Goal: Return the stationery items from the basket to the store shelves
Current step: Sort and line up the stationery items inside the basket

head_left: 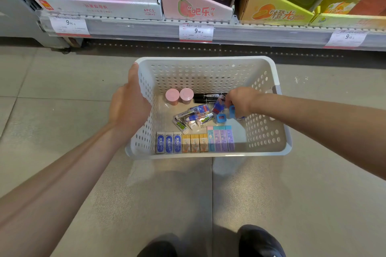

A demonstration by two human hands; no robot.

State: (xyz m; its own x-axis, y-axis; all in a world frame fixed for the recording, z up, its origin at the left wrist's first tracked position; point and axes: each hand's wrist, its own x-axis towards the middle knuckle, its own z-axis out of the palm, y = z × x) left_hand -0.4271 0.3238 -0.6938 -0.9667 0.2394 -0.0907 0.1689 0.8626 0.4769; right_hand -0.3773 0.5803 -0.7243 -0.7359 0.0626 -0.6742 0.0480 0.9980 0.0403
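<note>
The basket (208,64) is white, dotted all over with round holes. Inside, two pink round lids (179,94), black markers (206,98), blue-and-white erasers (168,143), yellow-orange erasers (194,142), and lilac and teal erasers (222,138). The floor (52,94) is grey tile. Shelf boxes (196,4) are pink, orange, green, and blue-checked.

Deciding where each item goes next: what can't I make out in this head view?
- Right hand: its fingers cover whatever it grips; only a small blue item shows.
- Black markers: right ends hidden behind that hand.
- Shelf price tags: product text too small.
- Basket: handle under left hand hidden.
</note>
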